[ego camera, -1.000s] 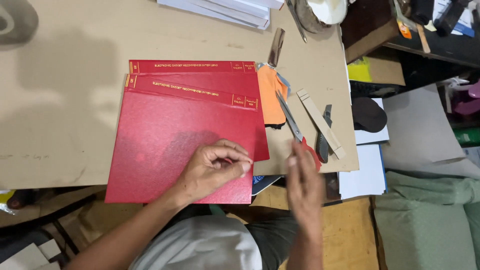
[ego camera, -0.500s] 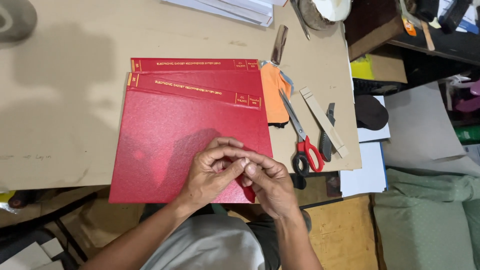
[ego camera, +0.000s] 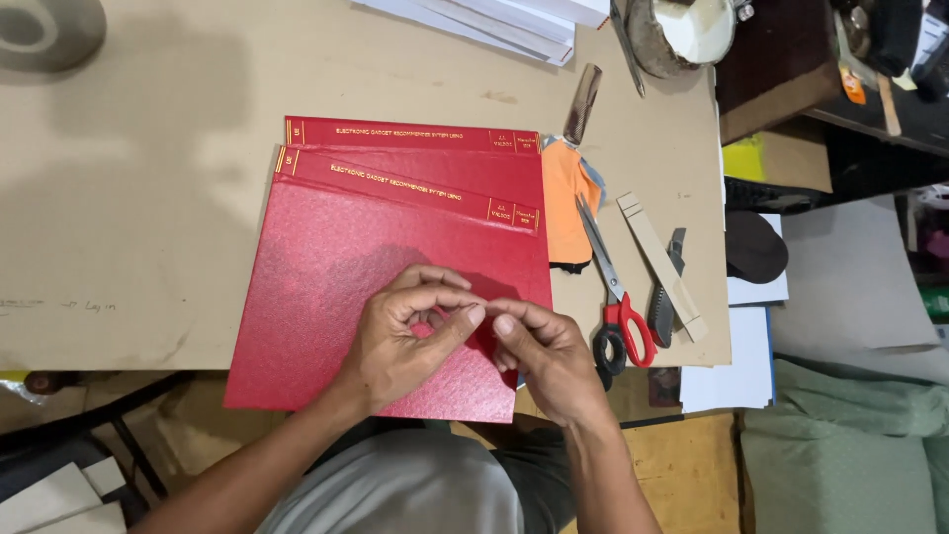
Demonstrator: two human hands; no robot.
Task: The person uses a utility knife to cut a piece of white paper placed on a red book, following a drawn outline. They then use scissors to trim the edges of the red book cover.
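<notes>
Head view is showing both hands working over the near right corner of the top red cover (ego camera: pixel 366 287), which is lying flat on the brown surface (ego camera: pixel 148 198) with its near edge overhanging toward the person. The left hand (ego camera: pixel 410 341) is curling narrow, thumb and forefinger pinched together just above the cover; the right hand (ego camera: pixel 549 356) is meeting it fingertip to fingertip, also pinched. Whatever sits between the fingertips is too small to make out — possibly a scrap of red material near the cover's corner. A second red cover (ego camera: pixel 415 148) is lying under the first, its gold-lettered spine strip showing beyond the far edge.

The top cover is looking like stiff board wrapped in textured cloth — light, rigid, not slippery, though its corners would probably crease if bent. Holding it by an edge, flat between fingers and thumb, seems soundest. Right of the cover, red-handled scissors (ego camera: pixel 618 307), an orange cloth (ego camera: pixel 565 203) and a pale wooden strip (ego camera: pixel 660 267) are lying.
</notes>
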